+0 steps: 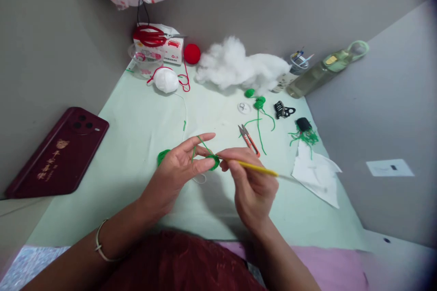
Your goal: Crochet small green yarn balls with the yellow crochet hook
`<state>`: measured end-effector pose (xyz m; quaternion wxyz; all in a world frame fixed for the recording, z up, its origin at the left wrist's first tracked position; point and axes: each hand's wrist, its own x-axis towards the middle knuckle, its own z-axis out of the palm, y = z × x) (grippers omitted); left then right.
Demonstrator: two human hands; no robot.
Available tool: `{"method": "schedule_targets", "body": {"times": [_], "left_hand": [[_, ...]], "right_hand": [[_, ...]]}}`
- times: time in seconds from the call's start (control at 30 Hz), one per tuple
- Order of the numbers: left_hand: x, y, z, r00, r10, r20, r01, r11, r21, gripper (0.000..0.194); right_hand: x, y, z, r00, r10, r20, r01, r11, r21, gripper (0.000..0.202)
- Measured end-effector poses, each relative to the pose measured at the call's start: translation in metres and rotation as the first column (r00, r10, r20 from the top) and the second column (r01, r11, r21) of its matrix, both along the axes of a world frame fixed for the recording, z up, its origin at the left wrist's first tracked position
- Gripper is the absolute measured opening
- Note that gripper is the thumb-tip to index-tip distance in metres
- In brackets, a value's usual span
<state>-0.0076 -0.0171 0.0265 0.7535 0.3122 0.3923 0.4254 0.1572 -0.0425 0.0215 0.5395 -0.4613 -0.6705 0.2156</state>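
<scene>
Between the thumb and fingers of my left hand (175, 170) is a small green crochet piece (214, 162). Green yarn (204, 144) runs up from it over my raised left index finger. My right hand (254, 186) grips a crochet hook with a yellow handle (256, 168), its tip at the edge of the green piece. Partly behind my left hand lies a green yarn ball (163, 158) on the table. Orange-handled thread snips (249, 140) lie just beyond my right hand.
White stuffing (235, 66), a red yarn ball (192, 54), a white yarn ball (165, 80) and red scissors (152, 36) stand at the back. Small green crocheted pieces (259, 102), a black hair claw (283, 109) and a bottle (319, 75) are to the right. A phone (61, 154) is at left.
</scene>
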Motion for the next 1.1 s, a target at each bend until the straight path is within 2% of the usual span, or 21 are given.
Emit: {"method": "schedule_targets", "body": {"times": [0.07,0.13,0.2,0.27,0.33,0.4,0.5,0.57,0.7,0.77,0.87,0.93,1.0,1.07,1.1], "left_hand": [[0.001,-0.001,0.0,0.999,-0.013,0.041,0.015,0.999,-0.035,0.05],[0.001,0.0,0.0,0.991,-0.049,0.122,0.064,0.991,-0.115,0.047],[-0.001,0.002,0.002,0.979,-0.054,0.196,0.091,0.978,-0.19,0.041],[-0.003,0.004,0.003,0.972,-0.026,0.232,0.076,0.974,-0.213,0.035],[-0.003,0.005,0.003,0.98,-0.013,0.199,0.049,0.983,-0.177,0.033],[-0.003,0.005,0.0,0.992,-0.027,0.123,0.038,0.995,-0.092,0.034],[-0.002,0.001,-0.005,0.999,-0.048,0.006,0.048,0.999,0.027,0.036],[-0.004,0.0,-0.006,0.998,-0.05,-0.044,0.052,0.997,0.056,0.035],[-0.006,-0.001,-0.004,0.995,-0.018,-0.102,0.023,0.998,0.052,0.033],[-0.007,-0.001,-0.002,0.992,0.003,-0.124,0.006,0.998,0.066,0.031],[-0.004,-0.002,-0.001,0.984,0.05,-0.172,-0.031,0.993,0.11,0.029],[-0.001,-0.003,-0.001,0.982,0.083,-0.171,-0.064,0.991,0.115,0.033],[0.002,-0.003,-0.001,0.994,0.065,-0.089,-0.06,0.996,0.058,0.046],[0.002,-0.003,-0.001,0.999,-0.007,0.041,0.009,0.999,-0.046,0.055],[0.002,-0.002,0.0,0.995,-0.04,0.096,0.049,0.994,-0.097,0.055]], "right_hand": [[0.0,-0.004,-0.005,0.976,-0.056,0.21,0.027,0.99,0.14,0.035],[0.002,-0.006,-0.006,0.955,-0.081,0.285,0.014,0.973,0.231,0.041],[0.004,-0.005,-0.004,0.985,-0.068,0.158,0.037,0.981,0.19,0.036],[0.005,-0.001,0.001,0.996,-0.046,-0.082,0.05,0.998,0.04,0.026],[0.006,0.002,0.006,0.964,-0.015,-0.265,-0.009,0.996,-0.09,0.022],[0.005,0.004,0.007,0.95,0.037,-0.31,-0.086,0.986,-0.144,0.019],[0.006,0.007,0.004,0.954,0.022,-0.298,-0.084,0.977,-0.198,0.015],[0.007,0.009,0.001,0.936,-0.009,-0.351,-0.081,0.968,-0.238,0.017],[0.01,0.008,0.002,0.91,0.009,-0.416,-0.126,0.958,-0.256,0.022],[0.01,0.005,0.005,0.941,0.002,-0.339,-0.084,0.97,-0.226,0.021],[0.007,-0.002,0.007,0.999,0.018,-0.051,-0.021,0.997,-0.075,0.022],[0.005,-0.005,0.002,0.982,0.009,0.19,-0.026,0.996,0.087,0.027],[0.004,-0.006,-0.004,0.931,-0.079,0.358,-0.013,0.969,0.247,0.032],[0.003,-0.006,-0.009,0.908,-0.148,0.392,0.019,0.949,0.316,0.034],[0.004,-0.006,-0.009,0.927,-0.136,0.349,0.031,0.956,0.29,0.033]]}}
